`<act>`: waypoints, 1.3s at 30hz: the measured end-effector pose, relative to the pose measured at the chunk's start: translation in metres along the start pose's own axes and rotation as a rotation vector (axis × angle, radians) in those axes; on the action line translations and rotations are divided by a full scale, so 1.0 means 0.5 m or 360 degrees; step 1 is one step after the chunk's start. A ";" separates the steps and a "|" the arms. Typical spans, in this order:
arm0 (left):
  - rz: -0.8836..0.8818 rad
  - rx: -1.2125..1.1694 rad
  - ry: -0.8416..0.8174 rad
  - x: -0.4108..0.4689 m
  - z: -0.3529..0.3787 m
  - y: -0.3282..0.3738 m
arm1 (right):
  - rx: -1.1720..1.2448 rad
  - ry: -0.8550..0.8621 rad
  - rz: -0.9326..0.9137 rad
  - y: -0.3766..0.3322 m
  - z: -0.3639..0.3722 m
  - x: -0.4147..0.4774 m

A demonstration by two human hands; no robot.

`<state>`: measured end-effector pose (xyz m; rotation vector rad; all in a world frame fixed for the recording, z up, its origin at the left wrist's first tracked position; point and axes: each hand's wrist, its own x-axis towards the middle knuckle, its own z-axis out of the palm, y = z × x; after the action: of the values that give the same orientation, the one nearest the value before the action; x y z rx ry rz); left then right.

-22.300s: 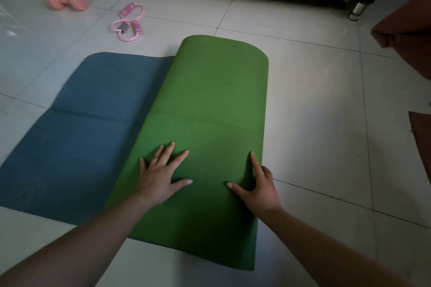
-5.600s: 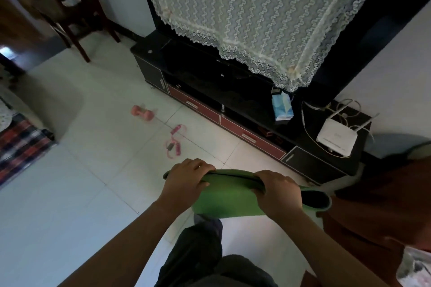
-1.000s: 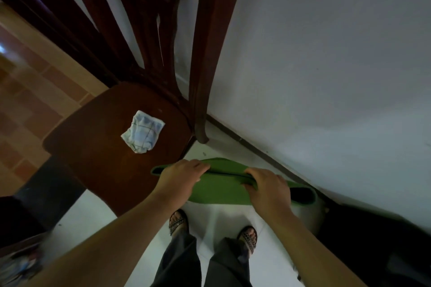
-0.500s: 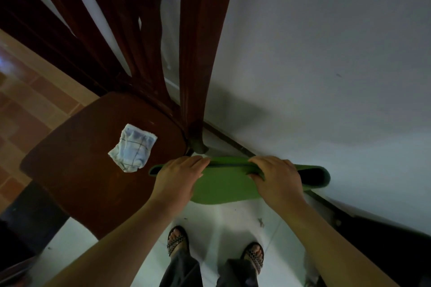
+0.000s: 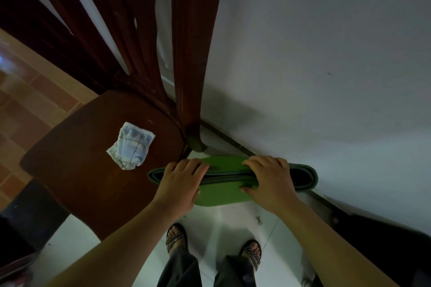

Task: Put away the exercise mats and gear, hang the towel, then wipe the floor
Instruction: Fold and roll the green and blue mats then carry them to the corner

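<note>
The middle of the rolled green mat point(image 5: 219, 198) is covered by the left hand point(image 5: 180, 182) and right hand point(image 5: 270, 182); its lower end cannot be seen. The chair point(image 5: 77, 170) back is cut off by the top edge

Dark wooden chair point(image 5: 77, 170) stands against white wall point(image 5: 326, 53).

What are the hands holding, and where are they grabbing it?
Both hands hold the rolled green mat by its top edge: the left hand near the chair end, the right hand nearer the wall end.
</note>
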<state>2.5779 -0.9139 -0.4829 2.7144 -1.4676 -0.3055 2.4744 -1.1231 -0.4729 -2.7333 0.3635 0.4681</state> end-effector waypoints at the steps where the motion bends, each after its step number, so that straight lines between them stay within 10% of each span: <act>1: -0.0012 0.0013 0.0010 -0.003 0.004 0.003 | -0.0029 0.0030 -0.0005 -0.001 0.007 -0.002; 25: -0.0191 -0.0116 -0.0155 -0.054 -0.010 0.079 | 0.0029 0.0281 -0.0175 -0.007 0.039 -0.083; 39: -0.0294 -0.0226 -0.0284 -0.101 -0.144 0.140 | 0.0556 -0.0021 -0.0027 -0.022 -0.088 -0.198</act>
<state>2.5069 -0.9147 -0.3955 2.7706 -1.1782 -0.6491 2.3995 -1.1107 -0.3947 -2.3918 0.3791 0.3772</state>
